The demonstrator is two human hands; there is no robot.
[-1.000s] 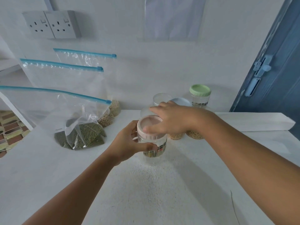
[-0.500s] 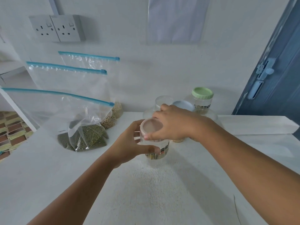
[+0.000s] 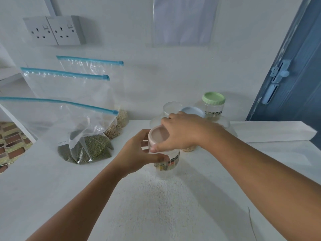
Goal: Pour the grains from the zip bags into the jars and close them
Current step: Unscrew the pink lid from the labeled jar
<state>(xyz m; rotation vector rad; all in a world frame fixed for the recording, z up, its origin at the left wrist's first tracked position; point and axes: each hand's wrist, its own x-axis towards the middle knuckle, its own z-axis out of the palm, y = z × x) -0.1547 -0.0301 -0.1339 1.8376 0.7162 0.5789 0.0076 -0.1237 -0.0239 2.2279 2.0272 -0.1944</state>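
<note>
At nine o'clock a patch of patterned floor (image 3: 12, 141) showed past the edge of the white desk (image 3: 43, 185). Three zip bags with blue seals stood in a row toward ten o'clock: the nearest bag (image 3: 52, 122) held dark green grains at its bottom, the middle bag (image 3: 69, 91) held pale tan grains, and the farthest bag (image 3: 93, 70) leaned at the wall with pale grains too. Above them, at eleven o'clock, a double wall socket (image 3: 53, 30) sat on the wall.

At the centre the left hand (image 3: 133, 155) gripped the side of a clear jar (image 3: 166, 162), its fingers (image 3: 144, 136) curled round the body and the thumb lying across the front. The jar stood on the desk, its printed label facing the camera. The right hand (image 3: 180, 131) lay over the jar's pink lid (image 3: 159, 136), its fingers curled down and pinching the lid's rim, thumb at the near edge.

Just behind that hand, at twelve to one o'clock, stood more jars: one with a clear lid (image 3: 172, 106), one with a pale blue lid (image 3: 192, 111), and one with a green lid (image 3: 214, 99) nearest the wall. Some pale grains showed low under the right wrist. At three o'clock a blue door (image 3: 291, 75) with a pale latch closed off the side.
</note>
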